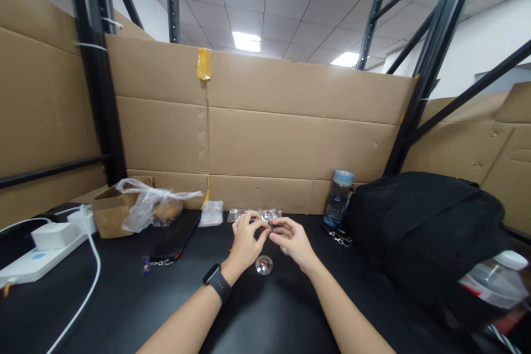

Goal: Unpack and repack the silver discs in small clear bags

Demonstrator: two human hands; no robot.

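— What are the fingers doing?

— They meet in a pinch; the left hand (246, 238) and the right hand (294, 240) grasp one small piece (271, 227) between their tips, with a bit of red and a dark glint showing; its exact shape is too small to tell.

— And around them?

— A shiny disc (264, 265) lies on the black tabletop (265, 321) just nearer the wearer than the fingertips, touched by neither hand; a second shiny part (284, 250) peeks out below the right fingers, mostly covered; clear packets (271, 213) with red bits lie just beyond the fingertips; a stack of clear bags (212, 213) sits farther off, left of them.

— How far along?

— Partway, I'd judge; some parts are out and one is in hand; the disc lies loose, apart from it; whether the held piece is finished I cannot tell; the packets past the fingers seem to hold more, though blurred.
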